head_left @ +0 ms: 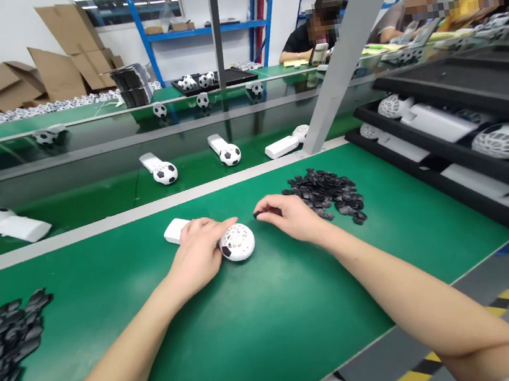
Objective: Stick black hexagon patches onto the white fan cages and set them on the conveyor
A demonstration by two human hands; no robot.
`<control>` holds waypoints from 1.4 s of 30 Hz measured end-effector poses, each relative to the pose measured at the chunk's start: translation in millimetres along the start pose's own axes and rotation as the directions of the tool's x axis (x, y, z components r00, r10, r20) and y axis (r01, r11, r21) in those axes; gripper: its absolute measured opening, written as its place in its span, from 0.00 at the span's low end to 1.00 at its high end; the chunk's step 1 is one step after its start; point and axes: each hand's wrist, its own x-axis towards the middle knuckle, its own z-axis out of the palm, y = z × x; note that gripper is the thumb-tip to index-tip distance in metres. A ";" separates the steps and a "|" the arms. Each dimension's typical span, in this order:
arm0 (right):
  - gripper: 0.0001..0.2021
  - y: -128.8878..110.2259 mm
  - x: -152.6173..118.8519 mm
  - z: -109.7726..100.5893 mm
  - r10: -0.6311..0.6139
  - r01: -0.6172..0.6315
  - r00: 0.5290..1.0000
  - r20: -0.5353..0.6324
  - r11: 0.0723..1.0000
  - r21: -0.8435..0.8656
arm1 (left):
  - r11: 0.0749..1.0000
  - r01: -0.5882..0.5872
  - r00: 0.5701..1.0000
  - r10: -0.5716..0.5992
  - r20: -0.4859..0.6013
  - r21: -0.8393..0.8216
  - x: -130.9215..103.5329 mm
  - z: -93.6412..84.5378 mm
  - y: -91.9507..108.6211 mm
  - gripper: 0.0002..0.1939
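A white hand-held fan with a football-patterned round head (237, 242) lies on the green table (271, 313) in front of me. My left hand (199, 251) rests over its white handle and holds it down. My right hand (288, 214) pinches a small black piece between thumb and fingertips, just right of the fan head. A pile of the same small black pieces (327, 193) lies right beside that hand.
Several more football fans (165, 172) lie on the conveyor belt behind. Another heap of black pieces (2, 342) sits at the left edge. Black racks with fans (462, 126) stand on the right behind a grey post (340, 60). Other people sit at the far bench.
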 end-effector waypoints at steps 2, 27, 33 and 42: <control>0.04 -9.9 -5.1 -1.9 -0.091 0.082 0.994 0.057 0.986 0.146 | 1.000 -0.003 1.000 0.003 0.017 -0.015 -0.5 -1.6 0.0 0.30; 0.19 -25.6 -19.0 27.1 -0.015 -0.052 0.979 0.202 0.945 0.322 | 0.990 0.043 0.998 -0.050 -0.050 -0.133 0.6 -0.5 17.4 0.24; 0.19 -25.9 -17.4 29.3 -0.002 -0.050 0.983 0.181 0.958 0.283 | 0.987 0.039 0.997 -0.048 -0.056 -0.154 -1.1 1.4 14.6 0.27; 0.22 -16.6 -14.1 23.5 -0.107 0.022 0.967 0.232 0.940 0.341 | 0.987 0.050 0.997 -0.057 -0.045 -0.154 -0.4 2.5 15.0 0.26</control>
